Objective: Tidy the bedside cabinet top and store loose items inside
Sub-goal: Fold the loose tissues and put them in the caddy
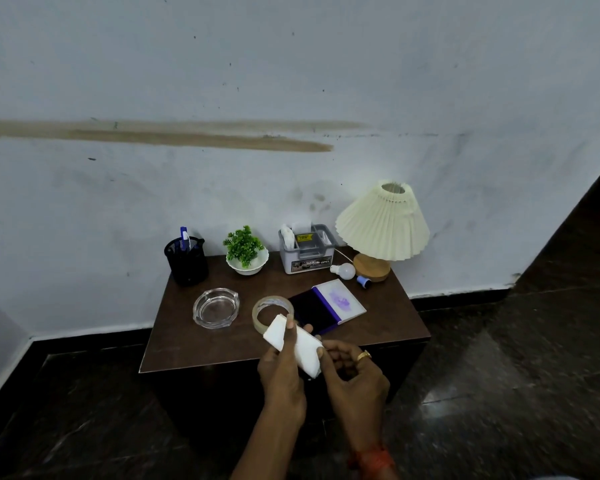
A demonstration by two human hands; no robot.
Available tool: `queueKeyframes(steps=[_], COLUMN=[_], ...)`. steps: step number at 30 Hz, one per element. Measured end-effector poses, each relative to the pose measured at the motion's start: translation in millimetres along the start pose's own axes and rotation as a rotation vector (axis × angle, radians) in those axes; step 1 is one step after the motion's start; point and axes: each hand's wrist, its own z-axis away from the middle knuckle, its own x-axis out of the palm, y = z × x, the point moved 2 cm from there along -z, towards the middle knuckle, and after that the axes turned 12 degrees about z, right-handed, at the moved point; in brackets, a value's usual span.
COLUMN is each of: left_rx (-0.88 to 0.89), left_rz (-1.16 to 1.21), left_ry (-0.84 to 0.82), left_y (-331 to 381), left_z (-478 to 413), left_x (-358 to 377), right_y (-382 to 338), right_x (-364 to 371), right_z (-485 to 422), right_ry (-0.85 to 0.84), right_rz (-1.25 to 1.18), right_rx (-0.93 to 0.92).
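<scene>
The dark brown bedside cabinet (194,348) stands against the wall. Above its front edge both hands hold a folded white tissue (303,348). My left hand (281,372) grips its upper left part, thumb across the front. My right hand (354,375), with a gold ring, pinches its lower right end. On the top lie a roll of clear tape (271,308), an open purple stamp pad (329,306), a glass ashtray (216,308), a loose white bulb (343,270) and a small blue stamper (363,281).
Along the back stand a black mesh pen holder (186,259) with a blue pen, a small green plant in a white bowl (246,252), a grey organiser box (307,249) and a pleated cream lamp (381,226). Dark tiled floor surrounds the cabinet.
</scene>
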Motion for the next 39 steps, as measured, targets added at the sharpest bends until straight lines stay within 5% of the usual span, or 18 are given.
queueKeyframes(steps=[5, 9, 12, 22, 30, 34, 39], left_rx=[0.02, 0.028, 0.046, 0.099, 0.104, 0.127, 0.099], left_rz=[0.053, 0.068, 0.065, 0.046, -0.007, -0.024, -0.007], left_ry=[-0.037, -0.05, -0.072, -0.098, -0.123, -0.17, -0.215], left_y=[-4, -5, -6, -5, 12, 21, 25], left_z=[-2, -3, -5, -28, -63, -77, -90], left_x=[2, 5, 5, 4, 13, 22, 34], right_y=[8, 10, 2, 13, 3, -18, -33], right_x=[3, 16, 22, 38, 36, 38, 45], right_z=[-3, 1, 7, -7, -73, -110, -154], right_ry=[-0.046, -0.22, -0.362, -0.391, -0.336, -0.365, -0.381], right_rz=[-0.034, -0.565, -0.792, -0.703, -0.597, -0.491, -0.056], right_rx=[0.151, 0.525, 0.632, 0.658, 0.585, 0.354, -0.014])
